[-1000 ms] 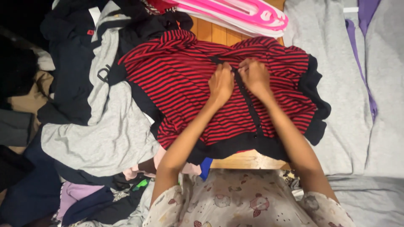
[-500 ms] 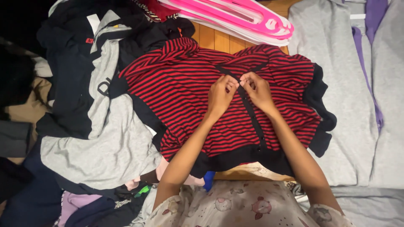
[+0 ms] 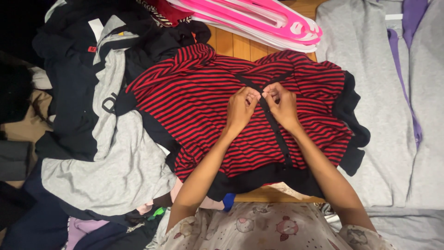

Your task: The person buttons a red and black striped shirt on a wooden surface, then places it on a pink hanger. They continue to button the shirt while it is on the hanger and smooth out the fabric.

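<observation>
A wooden bench [image 3: 233, 46] is carrying a spread of clothes, and its bare boards are showing only near the far edge and in a thin strip at the near edge. A grey garment with purple trim [image 3: 384, 106] is covering the right side of the bench, running from the far edge to the near edge. A heap of dark and grey clothes [image 3: 88, 129] is piling up along the left side, with a grey top lying over the black ones. In the middle, a red and black striped shirt [image 3: 194, 102] is lying spread flat, its black hem reaching toward the near edge and its left sleeve overlapping the heap. A stack of pink hangers [image 3: 259, 18] is resting at the far edge, just beyond the shirt. The left hand [image 3: 241, 107] and the right hand [image 3: 280, 103] are meeting over the black front strip of the shirt, fingertips nearly touching, each pinching the fabric at that strip between curled fingers and thumb.
</observation>
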